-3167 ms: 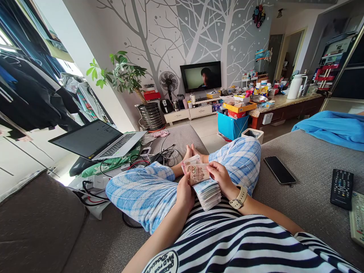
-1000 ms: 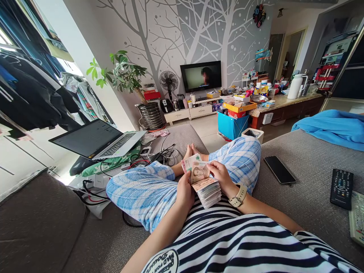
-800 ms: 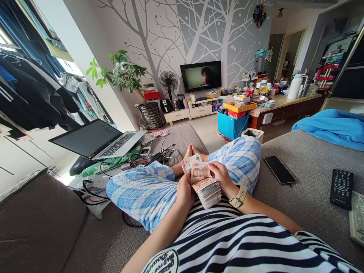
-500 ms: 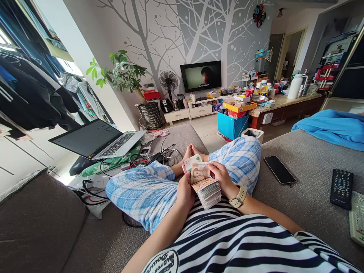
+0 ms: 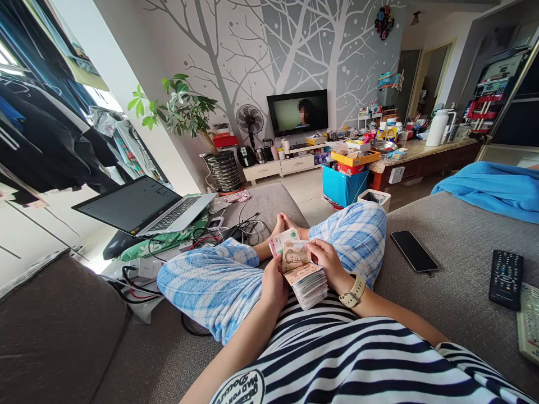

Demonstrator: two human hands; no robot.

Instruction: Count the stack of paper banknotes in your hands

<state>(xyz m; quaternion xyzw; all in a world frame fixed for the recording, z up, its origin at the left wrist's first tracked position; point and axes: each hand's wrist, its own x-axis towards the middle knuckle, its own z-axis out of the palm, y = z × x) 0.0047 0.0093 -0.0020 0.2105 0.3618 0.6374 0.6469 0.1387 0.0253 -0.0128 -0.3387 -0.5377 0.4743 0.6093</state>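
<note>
A thick stack of banknotes is folded over in my left hand, low over my lap. My left thumb presses on the near side; the other left fingers are mostly hidden behind the notes. Above the fold, a brownish note with a portrait stands up, and a pinkish and a greenish note edge show behind it. My right hand, with a pale watch on the wrist, pinches the upper right corner of the brownish note.
On the sofa to my right lie a black phone, a black remote and a pale remote. An open laptop sits at the left beside tangled cables. A blue fabric lies at the far right.
</note>
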